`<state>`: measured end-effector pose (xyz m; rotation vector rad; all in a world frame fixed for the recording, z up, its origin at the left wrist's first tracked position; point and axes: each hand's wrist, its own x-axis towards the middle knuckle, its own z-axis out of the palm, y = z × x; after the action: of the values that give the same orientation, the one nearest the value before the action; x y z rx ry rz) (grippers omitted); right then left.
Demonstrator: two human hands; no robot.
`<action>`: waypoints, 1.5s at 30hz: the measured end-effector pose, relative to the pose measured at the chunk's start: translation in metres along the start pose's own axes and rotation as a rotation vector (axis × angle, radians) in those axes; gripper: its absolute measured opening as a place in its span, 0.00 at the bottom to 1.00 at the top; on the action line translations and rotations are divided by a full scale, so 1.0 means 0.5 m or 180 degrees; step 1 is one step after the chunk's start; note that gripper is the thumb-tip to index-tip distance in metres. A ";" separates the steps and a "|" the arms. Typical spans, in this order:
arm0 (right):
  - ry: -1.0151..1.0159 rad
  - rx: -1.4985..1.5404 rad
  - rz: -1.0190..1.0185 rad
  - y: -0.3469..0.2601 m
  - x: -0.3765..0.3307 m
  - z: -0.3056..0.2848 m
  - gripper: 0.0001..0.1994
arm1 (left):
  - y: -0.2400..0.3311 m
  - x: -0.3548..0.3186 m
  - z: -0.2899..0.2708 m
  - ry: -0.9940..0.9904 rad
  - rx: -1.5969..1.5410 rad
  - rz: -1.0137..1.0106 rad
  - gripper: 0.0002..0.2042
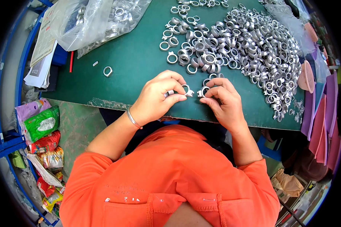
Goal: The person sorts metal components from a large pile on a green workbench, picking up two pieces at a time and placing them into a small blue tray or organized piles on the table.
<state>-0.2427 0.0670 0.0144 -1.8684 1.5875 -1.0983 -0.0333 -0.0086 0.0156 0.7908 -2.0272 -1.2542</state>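
Over the near edge of the green table, my left hand [157, 96] pinches a grey metal ring [188, 90] with a small lug between thumb and fingers. A second metal ring [169, 93] shows in the curl of that hand. A short gap away, my right hand [226, 101] grips another lugged metal ring [203, 92] at its thumb and fingertips. The two held rings face each other lug to lug, apart. Just beyond the right fingers, more rings show partly hidden. A large heap of similar metal rings [250, 45] spreads over the table's right side.
A lone ring [108, 71] and a small white piece [95, 63] lie left on the green table [129, 56]. Clear plastic bags of rings [117, 22] and papers [43, 45] lie at the far left. Pink and purple sheets [322, 117] hang at the right edge.
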 end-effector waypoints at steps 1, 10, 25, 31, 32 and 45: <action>0.0041 0.0034 -0.0049 0.001 -0.001 0.003 0.11 | 0.000 -0.004 0.001 0.0074 0.0055 0.0033 0.06; -0.0575 -0.0516 0.0326 -0.023 0.000 -0.018 0.17 | 0.004 -0.020 -0.019 0.0141 0.0793 0.0048 0.13; -0.0674 0.4089 0.1321 0.036 -0.034 -0.013 0.19 | -0.002 -0.036 -0.020 -0.0285 -0.1990 -0.1315 0.17; -0.0740 0.5210 0.0864 0.055 -0.029 -0.025 0.19 | -0.035 -0.057 -0.009 -0.0613 -0.4159 -0.1194 0.16; -0.0539 0.5403 0.0862 0.042 -0.025 -0.027 0.18 | -0.038 -0.059 -0.009 -0.0678 -0.4303 -0.1098 0.16; -0.0582 0.0848 -0.1287 -0.103 0.000 0.089 0.09 | 0.017 -0.118 0.037 0.0163 -0.5181 -0.3922 0.22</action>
<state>-0.1761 0.0724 0.0278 -2.0819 0.9338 -1.1925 -0.0115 0.0488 0.0056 1.0150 0.2384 -2.6695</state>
